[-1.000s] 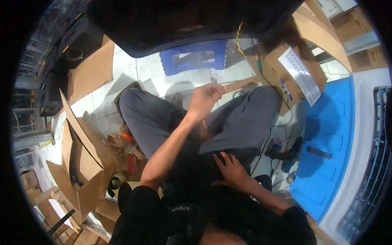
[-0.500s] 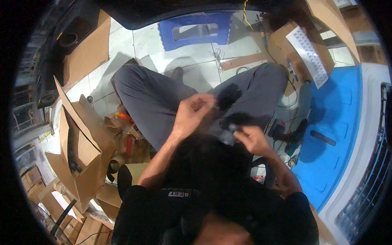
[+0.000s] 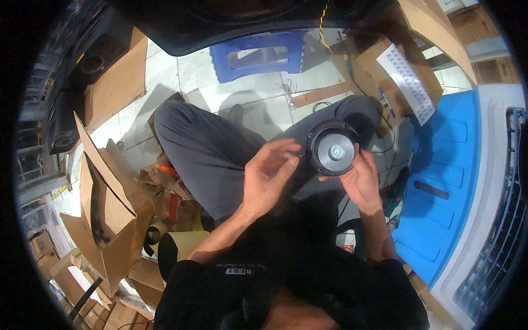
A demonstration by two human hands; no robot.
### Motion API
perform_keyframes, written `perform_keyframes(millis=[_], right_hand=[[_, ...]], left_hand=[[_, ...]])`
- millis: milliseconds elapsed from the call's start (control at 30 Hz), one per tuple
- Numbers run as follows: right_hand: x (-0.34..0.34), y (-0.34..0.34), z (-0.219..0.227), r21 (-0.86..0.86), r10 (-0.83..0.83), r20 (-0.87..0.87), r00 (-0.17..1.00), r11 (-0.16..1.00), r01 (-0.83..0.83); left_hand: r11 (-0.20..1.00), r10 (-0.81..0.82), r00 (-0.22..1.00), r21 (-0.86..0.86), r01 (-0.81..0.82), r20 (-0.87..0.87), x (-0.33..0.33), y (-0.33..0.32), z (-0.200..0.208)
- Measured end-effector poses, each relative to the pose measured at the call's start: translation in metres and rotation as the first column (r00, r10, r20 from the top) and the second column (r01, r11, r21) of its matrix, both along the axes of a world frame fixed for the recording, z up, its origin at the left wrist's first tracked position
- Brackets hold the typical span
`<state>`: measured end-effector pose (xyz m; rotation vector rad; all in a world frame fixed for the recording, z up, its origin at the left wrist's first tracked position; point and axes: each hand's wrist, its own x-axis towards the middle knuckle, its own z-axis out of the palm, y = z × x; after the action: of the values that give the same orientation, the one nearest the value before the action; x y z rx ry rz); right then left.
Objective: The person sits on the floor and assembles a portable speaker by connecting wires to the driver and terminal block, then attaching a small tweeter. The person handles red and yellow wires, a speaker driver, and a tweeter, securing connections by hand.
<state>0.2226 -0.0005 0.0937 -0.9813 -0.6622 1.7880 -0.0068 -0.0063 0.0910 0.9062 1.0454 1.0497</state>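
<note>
My right hand grips a round speaker driver by its lower right edge. The driver has a black rim with small mounting lugs, a silver-grey disc and a small pale label in its middle. That disc faces up, above my right thigh. My left hand is beside the driver's left edge, thumb and fingertips drawn together. A small dark bit shows at those fingertips; whether it is a loose piece or part of the driver I cannot tell. Grey trousers cover my crossed legs beneath both hands.
A blue step stool stands ahead under a large black cabinet. Opened cardboard boxes crowd the left, with black speakers behind. At right lie a blue plastic panel and a printed white sheet on cardboard.
My right hand has risen and turned, bringing the speaker driver up with its disc in view. My left hand has moved slightly down and right, to the driver's edge.
</note>
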Motion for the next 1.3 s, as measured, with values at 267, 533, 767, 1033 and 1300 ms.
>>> perform_keyframes(millis=[267, 533, 767, 1033, 1300], right_hand=[[-0.003, 0.011, 0.013, -0.021, 0.052, 0.05, 0.997, 0.998, -0.051], [-0.009, 0.024, 0.039, -0.182, 0.33, 0.732, 0.596, 0.938, -0.296], [-0.023, 0.018, 0.067, 0.425, -0.33, 0.904, 0.273, 0.61, -0.668], [-0.037, 0.013, 0.059, 0.521, -0.429, 0.851, 0.301, 0.623, -0.584], [-0.023, 0.02, 0.046, 0.459, -0.227, 0.878, 0.421, 0.648, -0.608]], left_hand=[[0.923, -0.045, 0.971, 0.362, 0.131, -0.236, 0.001, 0.015, 0.016], [0.859, -0.164, 0.936, 0.422, 0.291, -0.312, -0.002, 0.029, 0.012], [0.913, -0.086, 0.965, 0.368, 0.176, -0.246, -0.011, 0.022, 0.005], [0.83, -0.018, 0.917, 0.506, 0.235, -0.398, -0.014, 0.02, 0.012], [0.815, -0.088, 0.895, 0.485, 0.317, -0.438, -0.014, 0.017, 0.003]])
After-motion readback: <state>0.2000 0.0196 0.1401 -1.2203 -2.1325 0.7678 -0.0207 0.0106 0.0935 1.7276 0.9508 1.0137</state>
